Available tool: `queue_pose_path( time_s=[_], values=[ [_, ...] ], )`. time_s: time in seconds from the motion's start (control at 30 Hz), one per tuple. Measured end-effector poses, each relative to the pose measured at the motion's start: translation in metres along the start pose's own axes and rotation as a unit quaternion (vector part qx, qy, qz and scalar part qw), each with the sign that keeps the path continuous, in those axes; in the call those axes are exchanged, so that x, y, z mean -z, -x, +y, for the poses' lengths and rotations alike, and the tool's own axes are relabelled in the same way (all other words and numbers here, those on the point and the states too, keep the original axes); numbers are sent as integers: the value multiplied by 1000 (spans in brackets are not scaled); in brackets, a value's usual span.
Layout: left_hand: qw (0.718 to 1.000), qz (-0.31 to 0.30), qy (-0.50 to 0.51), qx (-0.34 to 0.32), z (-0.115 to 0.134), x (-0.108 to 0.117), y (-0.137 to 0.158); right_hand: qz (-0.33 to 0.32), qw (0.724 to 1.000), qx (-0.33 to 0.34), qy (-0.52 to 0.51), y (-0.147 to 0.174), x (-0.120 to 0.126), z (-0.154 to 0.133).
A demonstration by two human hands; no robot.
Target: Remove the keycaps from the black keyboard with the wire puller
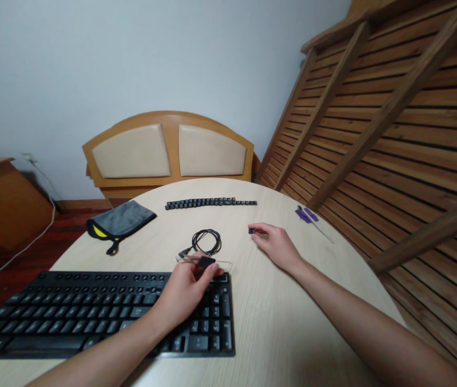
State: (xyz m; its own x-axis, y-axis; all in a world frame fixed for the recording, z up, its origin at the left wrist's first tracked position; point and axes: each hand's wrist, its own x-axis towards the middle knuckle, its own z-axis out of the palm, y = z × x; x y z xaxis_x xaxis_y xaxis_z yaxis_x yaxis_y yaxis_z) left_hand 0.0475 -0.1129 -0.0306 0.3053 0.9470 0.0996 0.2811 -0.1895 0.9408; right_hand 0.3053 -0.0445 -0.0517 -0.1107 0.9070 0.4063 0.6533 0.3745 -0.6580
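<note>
My left hand (186, 287) is closed on a keycap puller (207, 262), a small black grip with thin wire loops reaching out to the right. It hovers over the upper right part of a black keyboard (103, 317), whose top rows show bare sockets without caps. To the right, my right hand (275, 243) pinches a small black keycap (251, 230) between thumb and fingers, low over the table. At the far side of the table lie rows of removed keycaps (208, 202), with a shorter single line at their right end.
A coiled black USB cable (208, 242) lies behind the keyboard. On the left rests a grey and yellow cloth (125, 220). Purple-handled tools (306, 214) are near the table's right edge. A wooden headboard (174, 137) and slatted wooden frame (381, 118) stand beyond the round table (292, 322).
</note>
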Motion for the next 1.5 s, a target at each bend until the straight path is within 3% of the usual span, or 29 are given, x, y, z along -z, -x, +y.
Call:
queue_pose_path(
  time_s=[0.23,0.47,0.87,1.5],
  values=[
    [1000,-18,-5,7,2,-2,1,45,992,-76,92,-49,13,65],
    [1000,-19,-5,12,1,-1,2,87,975,-122,164,-90,20,97],
    [1000,-23,-12,15,-2,-1,2,118,972,-123,160,-115,-4,117],
    [1000,-15,-4,14,-1,-2,1,100,979,-89,151,-114,-6,115]
  ],
)
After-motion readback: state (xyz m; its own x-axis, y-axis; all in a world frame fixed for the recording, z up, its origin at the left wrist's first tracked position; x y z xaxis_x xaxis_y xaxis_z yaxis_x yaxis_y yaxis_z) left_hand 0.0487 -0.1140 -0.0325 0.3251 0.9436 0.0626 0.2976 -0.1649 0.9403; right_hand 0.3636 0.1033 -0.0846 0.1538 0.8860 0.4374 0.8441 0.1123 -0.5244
